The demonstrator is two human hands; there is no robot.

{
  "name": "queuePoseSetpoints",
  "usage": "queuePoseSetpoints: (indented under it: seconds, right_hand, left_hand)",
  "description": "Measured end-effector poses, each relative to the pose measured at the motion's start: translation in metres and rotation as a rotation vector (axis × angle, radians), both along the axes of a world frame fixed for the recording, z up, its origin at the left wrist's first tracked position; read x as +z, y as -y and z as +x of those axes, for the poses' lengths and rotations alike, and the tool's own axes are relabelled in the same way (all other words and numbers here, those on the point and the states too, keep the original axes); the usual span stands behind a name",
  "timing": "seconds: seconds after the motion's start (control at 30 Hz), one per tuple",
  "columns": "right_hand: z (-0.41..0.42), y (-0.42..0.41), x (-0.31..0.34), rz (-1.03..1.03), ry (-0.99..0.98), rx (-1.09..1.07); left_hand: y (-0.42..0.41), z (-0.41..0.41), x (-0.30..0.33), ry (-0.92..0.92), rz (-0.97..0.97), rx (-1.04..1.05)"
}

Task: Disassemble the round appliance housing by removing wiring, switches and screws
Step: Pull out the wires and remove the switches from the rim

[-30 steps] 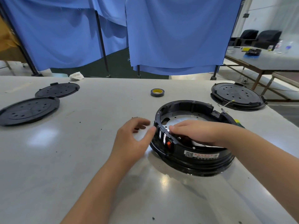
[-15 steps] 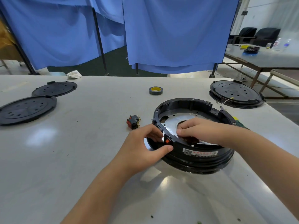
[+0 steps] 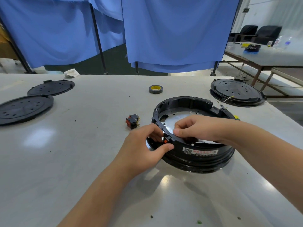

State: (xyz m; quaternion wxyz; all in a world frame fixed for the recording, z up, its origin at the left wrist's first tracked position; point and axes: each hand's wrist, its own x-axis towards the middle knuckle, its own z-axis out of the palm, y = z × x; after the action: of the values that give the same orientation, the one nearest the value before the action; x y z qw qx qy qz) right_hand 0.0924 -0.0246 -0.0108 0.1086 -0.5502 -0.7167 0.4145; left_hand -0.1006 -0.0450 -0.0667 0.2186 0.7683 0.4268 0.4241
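Observation:
A black round appliance housing (image 3: 203, 154) lies open on the grey table, with a silver metal plate (image 3: 177, 117) inside. A small red-faced switch (image 3: 166, 140) sits in its near-left rim. My left hand (image 3: 144, 148) pinches that switch from outside, thumb under it. My right hand (image 3: 195, 128) reaches over the rim and presses at the switch from inside with curled fingers. Two removed red and black switches (image 3: 132, 121) lie on the table just left of the housing.
Two black perforated round covers (image 3: 23, 108) (image 3: 50, 87) lie at the far left. A closed round unit (image 3: 236, 91) with a loose wire sits at the far right. A tape roll (image 3: 155, 89) stands behind the housing. Blue curtains hang beyond the table.
My left hand moved from the table beside the loose switches onto the housing rim and closed on the red switch. My right hand shifted slightly toward that switch.

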Motion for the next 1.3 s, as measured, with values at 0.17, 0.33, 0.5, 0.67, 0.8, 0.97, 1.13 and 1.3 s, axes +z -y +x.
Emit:
queuePoseSetpoints:
  seconds: [0.17, 0.33, 0.5, 0.67, 0.8, 0.97, 1.13, 1.3]
  right_hand:
    - [-0.001, 0.0, 0.001, -0.005, -0.011, 0.004]
    - [0.0, 0.001, 0.0, -0.01, -0.013, -0.027]
    - [-0.005, -0.005, -0.004, 0.052, 0.135, -0.129]
    - [-0.014, -0.009, 0.001, -0.051, 0.149, -0.088]
    - [-0.016, -0.011, 0.012, -0.222, 0.177, -0.004]
    - [-0.014, -0.017, 0.018, -0.394, 0.145, 0.043]
    - [-0.015, -0.021, 0.019, -0.453, 0.134, 0.032]
    - [-0.014, -0.024, 0.019, -0.498, 0.135, 0.039]
  left_hand:
    - [0.0, 0.0, 0.0, -0.009, 0.003, -0.003]
    - [-0.001, -0.001, 0.0, -0.019, 0.025, 0.008]
    - [-0.001, -0.002, 0.002, -0.028, 0.044, 0.013]
    - [-0.002, -0.002, 0.001, -0.012, 0.03, -0.001]
    - [-0.002, -0.002, 0.0, -0.016, 0.025, -0.011]
    - [-0.002, -0.001, -0.001, -0.011, 0.022, 0.001]
    - [-0.001, -0.001, -0.001, -0.017, 0.024, 0.001]
    - [-0.002, -0.001, -0.001, -0.019, 0.028, -0.003]
